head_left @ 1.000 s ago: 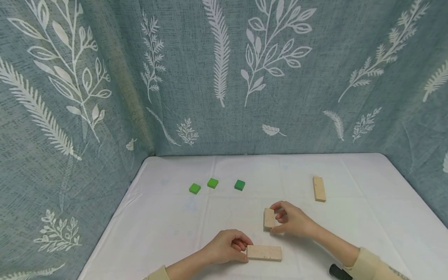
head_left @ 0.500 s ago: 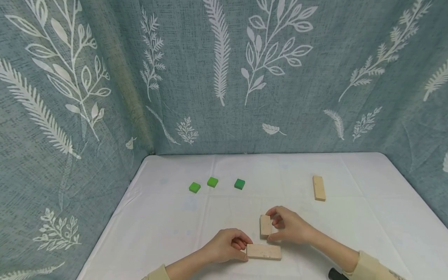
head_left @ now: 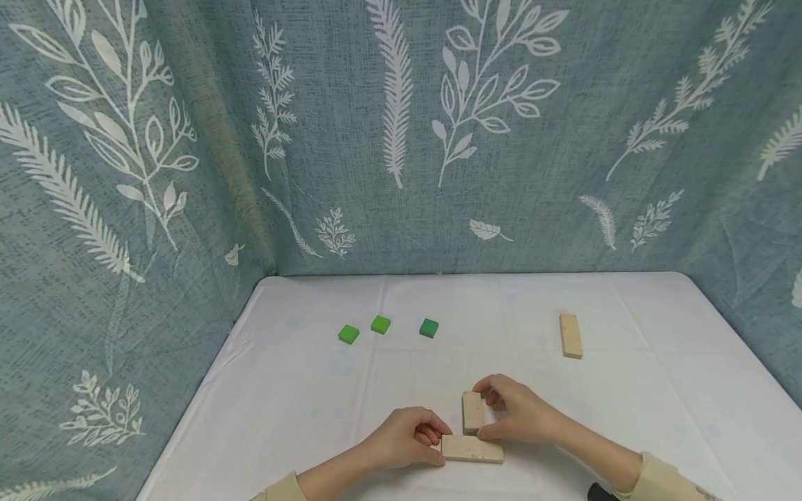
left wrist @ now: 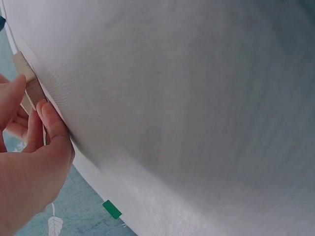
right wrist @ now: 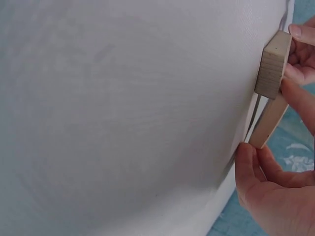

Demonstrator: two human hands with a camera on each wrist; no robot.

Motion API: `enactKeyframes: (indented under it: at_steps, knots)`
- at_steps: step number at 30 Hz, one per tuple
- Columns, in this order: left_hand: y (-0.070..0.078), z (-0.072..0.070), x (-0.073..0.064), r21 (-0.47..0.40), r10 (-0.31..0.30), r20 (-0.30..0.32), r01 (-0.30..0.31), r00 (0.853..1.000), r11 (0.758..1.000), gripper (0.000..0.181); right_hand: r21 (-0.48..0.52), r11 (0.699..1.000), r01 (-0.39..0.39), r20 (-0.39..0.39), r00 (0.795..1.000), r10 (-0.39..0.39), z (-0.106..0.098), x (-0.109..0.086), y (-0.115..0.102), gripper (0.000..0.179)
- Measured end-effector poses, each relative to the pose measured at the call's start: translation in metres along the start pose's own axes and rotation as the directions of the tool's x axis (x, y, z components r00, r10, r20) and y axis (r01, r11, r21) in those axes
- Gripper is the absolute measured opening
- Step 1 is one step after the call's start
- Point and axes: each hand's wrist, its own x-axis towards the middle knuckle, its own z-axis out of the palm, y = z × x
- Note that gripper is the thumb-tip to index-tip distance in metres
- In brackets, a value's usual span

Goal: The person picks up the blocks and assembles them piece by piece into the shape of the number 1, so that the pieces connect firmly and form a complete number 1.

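My left hand [head_left: 410,440] grips the left end of a pale wooden block [head_left: 473,449], which lies crosswise on the white table near the front. Just beyond it my right hand [head_left: 516,412] holds a second wooden block [head_left: 473,412] between thumb and fingers, its long side pointing away from me. The near end of this block meets the far side of the crosswise one, so the pair forms a T shape. In the right wrist view the held block [right wrist: 268,123] runs up to the crosswise block [right wrist: 273,64]; whether they touch is hard to tell.
A third wooden block [head_left: 570,335] lies at the back right. Two light green square pieces [head_left: 349,335] and a darker green one [head_left: 429,328] lie farther back, left of centre. Part of a black object [head_left: 600,492] shows beside the right sleeve. A patterned curtain [head_left: 351,139] stands behind the table.
My right hand has brought its block toward me and slightly left, up to the crosswise block. The left hand and its block have stayed in place.
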Motion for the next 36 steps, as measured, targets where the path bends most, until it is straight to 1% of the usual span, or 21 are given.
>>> enactKeyframes:
  at_steps: [9,19,31,36]
  knots:
    - [-0.0005,0.0009,0.0009,0.007,-0.008,-0.008,0.008,1.000,1.000,0.028,-0.009,1.000,0.001,0.015,1.000,-0.001,0.0020,-0.0014,0.0003,0.061]
    - [0.0009,0.0005,-0.0002,0.008,-0.010,-0.007,0.010,1.000,1.000,0.028,0.000,1.000,0.026,0.003,1.000,-0.026,0.0036,-0.0033,0.0013,0.059]
    - [0.0006,0.0008,-0.0006,0.006,0.000,-0.010,0.000,1.000,1.000,0.028,-0.006,1.000,0.018,0.001,1.000,-0.018,0.0035,-0.0038,0.0020,0.056]
    - [0.0010,0.0011,-0.0004,0.005,-0.007,-0.009,0.007,1.000,1.000,0.028,-0.003,1.000,0.017,0.003,1.000,-0.017,0.0036,-0.0041,0.0023,0.054]
